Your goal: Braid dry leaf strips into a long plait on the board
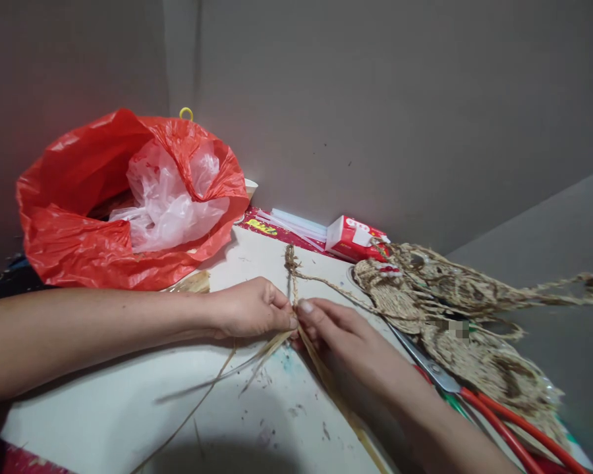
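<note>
My left hand and my right hand meet over the white tabletop, both with fingers closed on a thin straw braid. The finished plait runs up and away from my fingertips to a knotted end. Below my fingers, loose straw strands fan out toward the lower left. A wider straw strip passes down beside my right hand. My fingers hide the exact point where the strands cross.
A red plastic bag holding a clear crumpled bag stands at left. Woven straw pieces, like sandals, lie at right beside red-handled scissors. Behind are a red-and-white packet and pale strips, near the grey wall.
</note>
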Action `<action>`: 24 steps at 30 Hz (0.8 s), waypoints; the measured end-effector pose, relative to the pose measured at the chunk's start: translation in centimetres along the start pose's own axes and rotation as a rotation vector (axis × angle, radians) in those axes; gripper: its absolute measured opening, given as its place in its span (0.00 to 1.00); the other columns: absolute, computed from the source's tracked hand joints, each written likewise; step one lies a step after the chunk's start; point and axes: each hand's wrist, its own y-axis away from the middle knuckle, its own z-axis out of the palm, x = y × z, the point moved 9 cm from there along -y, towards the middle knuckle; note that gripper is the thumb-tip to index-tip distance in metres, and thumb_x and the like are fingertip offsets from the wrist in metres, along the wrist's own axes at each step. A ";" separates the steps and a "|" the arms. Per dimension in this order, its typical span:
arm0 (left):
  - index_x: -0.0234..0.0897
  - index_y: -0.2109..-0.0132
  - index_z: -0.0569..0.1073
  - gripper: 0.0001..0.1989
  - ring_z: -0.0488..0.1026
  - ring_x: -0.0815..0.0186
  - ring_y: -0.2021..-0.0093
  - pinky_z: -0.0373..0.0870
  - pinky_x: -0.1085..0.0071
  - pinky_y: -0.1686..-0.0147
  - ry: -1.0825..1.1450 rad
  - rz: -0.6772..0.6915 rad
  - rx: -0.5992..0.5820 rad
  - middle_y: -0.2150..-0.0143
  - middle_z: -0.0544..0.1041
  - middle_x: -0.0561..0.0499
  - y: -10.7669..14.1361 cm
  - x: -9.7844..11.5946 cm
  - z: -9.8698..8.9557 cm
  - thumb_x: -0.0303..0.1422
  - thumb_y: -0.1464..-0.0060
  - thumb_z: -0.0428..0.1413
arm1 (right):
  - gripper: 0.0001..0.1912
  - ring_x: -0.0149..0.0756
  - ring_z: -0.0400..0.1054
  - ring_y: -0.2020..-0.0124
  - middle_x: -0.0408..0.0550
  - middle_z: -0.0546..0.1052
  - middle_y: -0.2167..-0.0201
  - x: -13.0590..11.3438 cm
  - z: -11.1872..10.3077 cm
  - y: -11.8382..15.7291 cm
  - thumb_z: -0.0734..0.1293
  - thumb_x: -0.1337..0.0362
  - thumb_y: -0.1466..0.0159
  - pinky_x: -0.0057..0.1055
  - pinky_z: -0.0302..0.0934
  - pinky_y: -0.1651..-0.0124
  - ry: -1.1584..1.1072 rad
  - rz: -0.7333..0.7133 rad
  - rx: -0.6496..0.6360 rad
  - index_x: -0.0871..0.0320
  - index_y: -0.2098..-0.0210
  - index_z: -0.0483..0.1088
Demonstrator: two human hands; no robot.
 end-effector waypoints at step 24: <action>0.34 0.74 0.67 0.12 0.46 0.77 0.85 0.41 0.76 0.85 -0.061 -0.070 -0.093 0.86 0.54 0.62 0.3 -0.3 0.2 0.39 0.53 0.56 | 0.22 0.22 0.39 0.85 0.33 0.52 0.86 1.7 2.7 -0.2 0.63 0.47 0.41 0.25 0.33 0.83 -0.366 0.155 -0.244 0.57 0.79 0.56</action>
